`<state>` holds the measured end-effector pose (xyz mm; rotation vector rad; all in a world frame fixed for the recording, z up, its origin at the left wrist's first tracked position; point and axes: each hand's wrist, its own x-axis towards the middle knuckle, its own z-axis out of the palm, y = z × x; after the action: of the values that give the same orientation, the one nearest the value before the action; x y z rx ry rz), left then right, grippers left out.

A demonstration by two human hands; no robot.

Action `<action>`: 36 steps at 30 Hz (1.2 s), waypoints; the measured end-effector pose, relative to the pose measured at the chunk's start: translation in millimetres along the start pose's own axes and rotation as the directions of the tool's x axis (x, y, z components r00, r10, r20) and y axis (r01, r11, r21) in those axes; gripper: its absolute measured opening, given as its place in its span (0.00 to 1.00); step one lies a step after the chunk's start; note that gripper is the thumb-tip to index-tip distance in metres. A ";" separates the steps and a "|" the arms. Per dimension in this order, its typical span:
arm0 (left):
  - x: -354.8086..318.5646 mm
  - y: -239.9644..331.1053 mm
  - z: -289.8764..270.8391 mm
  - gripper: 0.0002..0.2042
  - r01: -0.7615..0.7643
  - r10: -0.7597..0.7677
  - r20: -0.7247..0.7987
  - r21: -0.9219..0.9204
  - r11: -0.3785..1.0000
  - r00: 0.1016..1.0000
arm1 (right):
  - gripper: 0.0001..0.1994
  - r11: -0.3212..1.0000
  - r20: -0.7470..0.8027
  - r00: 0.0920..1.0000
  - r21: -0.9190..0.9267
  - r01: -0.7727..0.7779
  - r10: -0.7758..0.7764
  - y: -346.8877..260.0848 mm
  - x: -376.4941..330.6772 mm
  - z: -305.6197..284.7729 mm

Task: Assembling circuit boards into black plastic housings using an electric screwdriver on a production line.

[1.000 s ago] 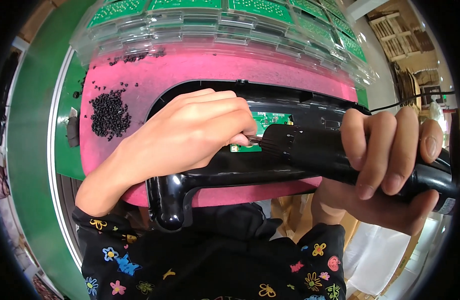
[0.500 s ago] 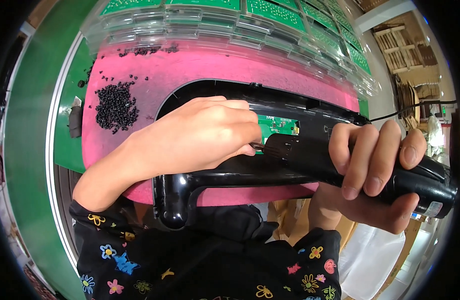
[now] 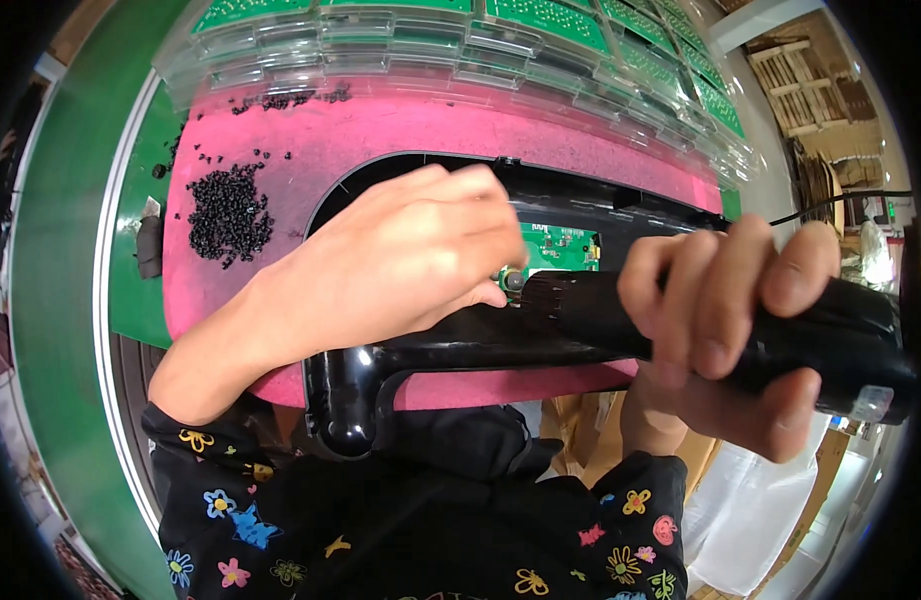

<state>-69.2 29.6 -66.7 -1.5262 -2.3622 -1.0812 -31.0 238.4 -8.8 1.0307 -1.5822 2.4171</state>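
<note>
My right hand (image 3: 730,310) is wrapped round a thick black electric screwdriver (image 3: 595,305), which lies nearly level with its narrow end pointing left. Beneath it, a large black plastic housing (image 3: 500,345) rests on the pink mat, its hollow side up. Inside the housing sits a green circuit board (image 3: 565,248), partly covered by the tool and my hands. My left hand (image 3: 420,245) is closed over the board's left part, thumb and fingers curled close to the screwdriver's tip. Whatever those slightly blurred fingers hold is hidden.
A pile of small black screws (image 3: 230,215) lies on the pink mat (image 3: 430,130) at the left, with more scattered behind it. Clear plastic trays (image 3: 380,45) of green boards stand along the back. A black cable (image 3: 840,200) runs off at the right.
My right hand and the screwdriver have shifted slightly left and up. The left hand has lifted its knuckles a little, and a small round part now shows beside its fingertips.
</note>
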 end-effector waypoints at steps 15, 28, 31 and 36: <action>-4.2 0.7 -13.5 0.16 0.405 -0.384 -0.150 0.158 0.900 0.911 | 0.22 0.958 0.060 0.967 -0.160 -0.237 0.249 11.5 2.1 19.2; -8.9 -21.4 -17.7 0.12 0.312 -0.318 -0.029 0.306 0.900 0.948 | 0.20 0.964 -0.225 0.944 -0.054 -0.260 0.242 13.9 5.1 11.7; -5.1 -15.4 -20.9 0.10 0.286 -0.312 0.030 0.321 0.903 0.950 | 0.09 0.917 -0.571 0.720 0.301 -0.263 0.394 4.0 13.8 -20.9; -5.9 0.1 -14.2 0.11 0.363 -0.420 0.143 0.306 0.880 0.896 | 0.16 0.945 -0.626 0.718 0.290 -0.149 0.305 -13.1 -27.4 -42.1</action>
<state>-70.0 16.3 -59.0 -1.1358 -2.9083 -0.6335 -25.2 287.6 -24.3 -0.0899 -1.2414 2.7026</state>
